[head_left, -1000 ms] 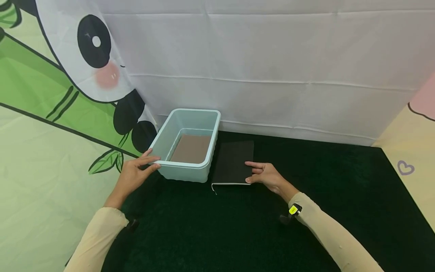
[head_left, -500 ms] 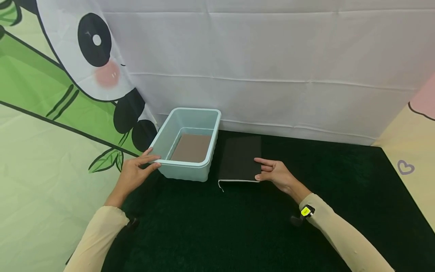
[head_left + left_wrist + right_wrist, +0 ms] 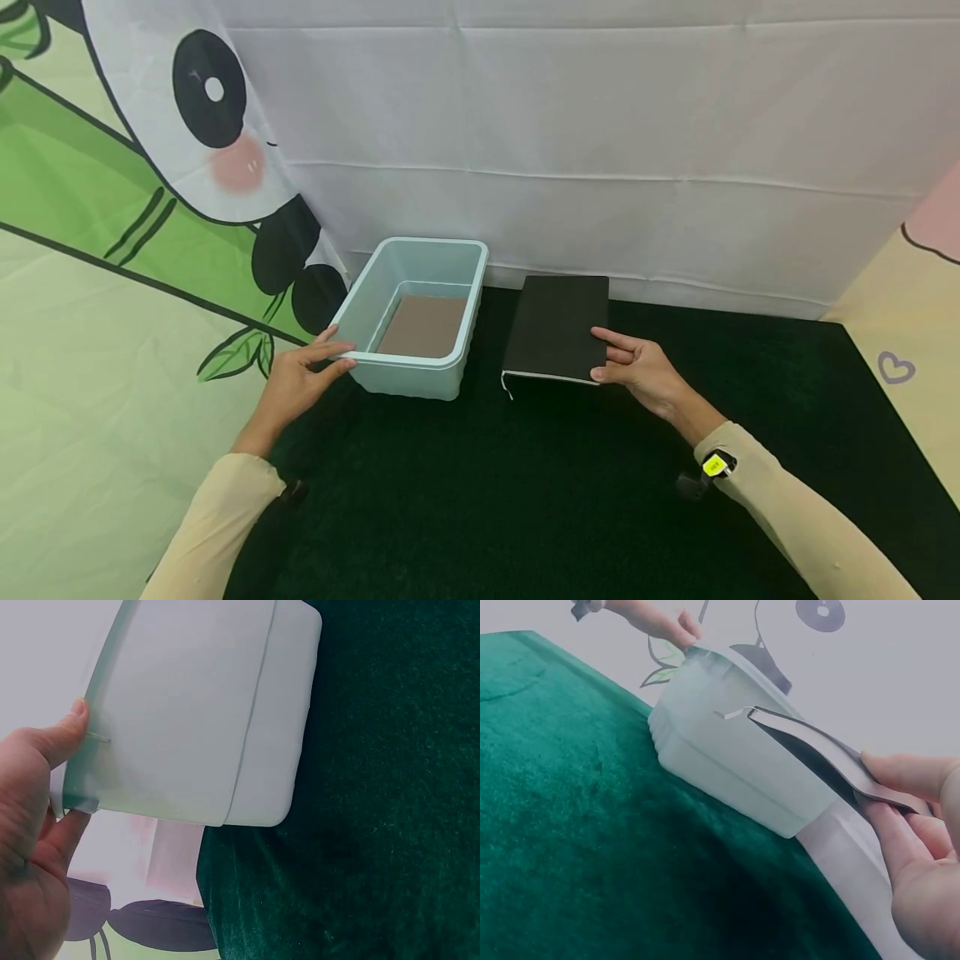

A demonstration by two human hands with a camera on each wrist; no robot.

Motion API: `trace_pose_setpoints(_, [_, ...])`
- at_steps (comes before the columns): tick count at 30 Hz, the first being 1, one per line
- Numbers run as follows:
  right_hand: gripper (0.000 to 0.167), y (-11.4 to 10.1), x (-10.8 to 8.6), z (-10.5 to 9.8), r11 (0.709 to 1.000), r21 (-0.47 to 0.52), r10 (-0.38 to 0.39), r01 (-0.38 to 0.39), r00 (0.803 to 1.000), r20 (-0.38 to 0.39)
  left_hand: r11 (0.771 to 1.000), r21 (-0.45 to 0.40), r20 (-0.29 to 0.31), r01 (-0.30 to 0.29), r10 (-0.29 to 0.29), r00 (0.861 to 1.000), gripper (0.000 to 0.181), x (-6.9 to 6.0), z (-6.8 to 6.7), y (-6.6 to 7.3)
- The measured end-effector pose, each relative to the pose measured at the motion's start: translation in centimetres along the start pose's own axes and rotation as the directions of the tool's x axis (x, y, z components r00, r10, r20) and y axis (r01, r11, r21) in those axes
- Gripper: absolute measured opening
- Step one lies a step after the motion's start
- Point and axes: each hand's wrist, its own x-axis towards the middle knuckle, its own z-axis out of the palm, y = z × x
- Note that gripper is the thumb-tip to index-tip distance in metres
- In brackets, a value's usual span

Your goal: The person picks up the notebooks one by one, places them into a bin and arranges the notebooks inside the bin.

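A black notebook [image 3: 558, 325] with a white ribbon is held by its right edge in my right hand [image 3: 645, 375], thumb on top and fingers beneath. In the right wrist view the notebook [image 3: 817, 750] is seen edge-on, raised off the table and bending slightly. To its left stands a pale blue plastic bin [image 3: 405, 377]. My left hand [image 3: 296, 387] pinches the bin's near-left rim corner; in the left wrist view, the thumb lies against the bin's outer wall [image 3: 180, 712]. A flat grey-brown panel [image 3: 423, 325] shows at the bin's bottom.
Dark green velvety cloth [image 3: 465, 500] covers the table. Behind the bin hangs a white cloth backdrop [image 3: 570, 108], and a printed panda curtain [image 3: 112, 333] runs along the left. The table's right edge meets a cream printed cloth [image 3: 907, 350].
My right hand has lifted the notebook off the table and carried it rightward, away from the bin. My left hand and the bin have stayed in place.
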Motion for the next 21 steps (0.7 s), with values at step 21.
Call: trace_pose_setpoints(21, [0.080,-5.7,-0.2,1.3,0.995,0.096,-0.003,0.002,1.000,0.012,1.000,-0.008,-0.015,-0.022,0.021,1.000,0.024,-0.1,0.0,0.1])
